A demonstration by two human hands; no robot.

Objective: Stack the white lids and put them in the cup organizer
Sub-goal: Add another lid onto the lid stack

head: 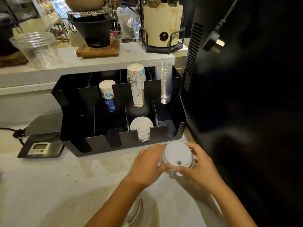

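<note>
A stack of white lids [177,154] is held between both hands just in front of the black cup organizer [164,133]. My left hand [147,163] grips its left side and my right hand [199,163] its right side. The top lid has a small dark sip hole. Another stack of white lids [141,126] lies in a front compartment of the organizer. More white lids [136,208] lie on the counter under my left forearm, partly hidden.
The organizer's back slots hold blue-patterned paper cups [107,94], white printed paper cups [136,84] and clear plastic cups [164,82]. A digital scale [41,143] sits to the left. A large black appliance [246,95] stands at the right. A raised shelf carries pots and a clear cup [37,48].
</note>
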